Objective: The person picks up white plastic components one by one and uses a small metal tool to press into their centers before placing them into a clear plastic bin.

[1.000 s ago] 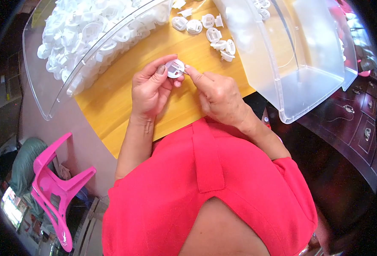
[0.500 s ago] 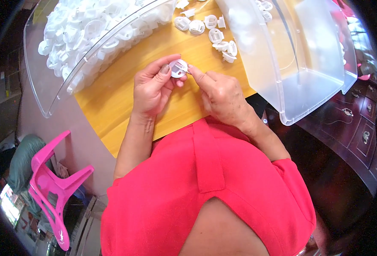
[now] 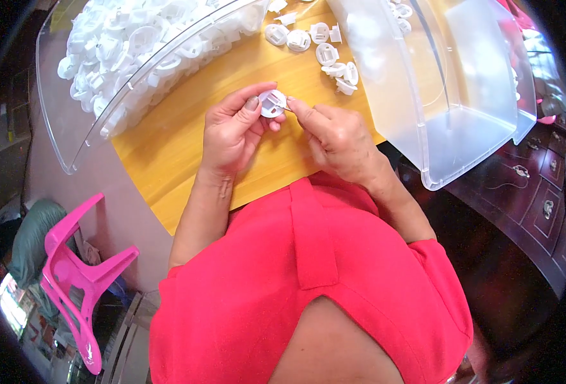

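Note:
A white round plastic part (image 3: pixel 272 103) with slotted openings is pinched between the thumb and fingers of my left hand (image 3: pixel 233 133), above the yellow table. Its face is turned up. On the right side of it, my right hand (image 3: pixel 342 139) is closed around a thin metal tool (image 3: pixel 286 109). Only the tool's slim tip shows, reaching over the part's face by an opening; the rest is hidden in the fist. Beyond my hands, several similar white parts (image 3: pixel 327 54) lie loose on the table, some flat and some on edge.
A clear plastic bin (image 3: pixel 71 150) heaped with white parts (image 3: pixel 126 54) stands at the far left. Another clear bin (image 3: pixel 452 150) is on the right, with a few white parts inside. The yellow tabletop (image 3: pixel 161 163) ends at my body. A pink plastic chair (image 3: pixel 81 265) is at the lower left.
Both hands and the white part sit slightly farther right in the picture. More of the thin tool's tip shows over the part. The grips stay the same.

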A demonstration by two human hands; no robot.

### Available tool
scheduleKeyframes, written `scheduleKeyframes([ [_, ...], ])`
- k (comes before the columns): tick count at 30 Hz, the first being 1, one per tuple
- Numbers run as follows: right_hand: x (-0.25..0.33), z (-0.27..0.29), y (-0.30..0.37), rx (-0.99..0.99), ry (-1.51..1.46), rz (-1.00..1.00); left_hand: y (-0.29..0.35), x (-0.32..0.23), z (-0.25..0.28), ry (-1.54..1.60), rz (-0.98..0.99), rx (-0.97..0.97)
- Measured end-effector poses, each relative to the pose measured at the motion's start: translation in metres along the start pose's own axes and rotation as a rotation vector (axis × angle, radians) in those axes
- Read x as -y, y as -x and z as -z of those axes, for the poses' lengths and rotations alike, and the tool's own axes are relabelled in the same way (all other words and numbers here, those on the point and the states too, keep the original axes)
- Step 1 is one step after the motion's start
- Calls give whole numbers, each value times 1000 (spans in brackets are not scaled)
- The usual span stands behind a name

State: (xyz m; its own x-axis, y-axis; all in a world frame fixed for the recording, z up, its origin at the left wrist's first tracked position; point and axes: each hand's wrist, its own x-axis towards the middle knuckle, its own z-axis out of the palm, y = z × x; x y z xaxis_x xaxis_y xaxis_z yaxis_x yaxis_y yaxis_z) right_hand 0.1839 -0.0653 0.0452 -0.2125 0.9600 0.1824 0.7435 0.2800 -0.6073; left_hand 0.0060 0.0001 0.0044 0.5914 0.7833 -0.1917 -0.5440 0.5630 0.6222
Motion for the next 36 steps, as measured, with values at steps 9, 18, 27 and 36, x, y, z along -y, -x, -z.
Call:
scheduleKeyframes([
  [9, -3, 8, -2, 56, 71, 28, 0, -2, 0, 14, 35, 3],
  [18, -3, 9, -4, 84, 114, 35, -1, -2, 0, 45, 48, 5],
  [27, 0, 2, -4, 48, 166, -23, -1, 5, 1, -59, 0, -9],
  [36, -4, 10, -2, 109, 135, 17, -1, 4, -1, -18, 17, -27],
])
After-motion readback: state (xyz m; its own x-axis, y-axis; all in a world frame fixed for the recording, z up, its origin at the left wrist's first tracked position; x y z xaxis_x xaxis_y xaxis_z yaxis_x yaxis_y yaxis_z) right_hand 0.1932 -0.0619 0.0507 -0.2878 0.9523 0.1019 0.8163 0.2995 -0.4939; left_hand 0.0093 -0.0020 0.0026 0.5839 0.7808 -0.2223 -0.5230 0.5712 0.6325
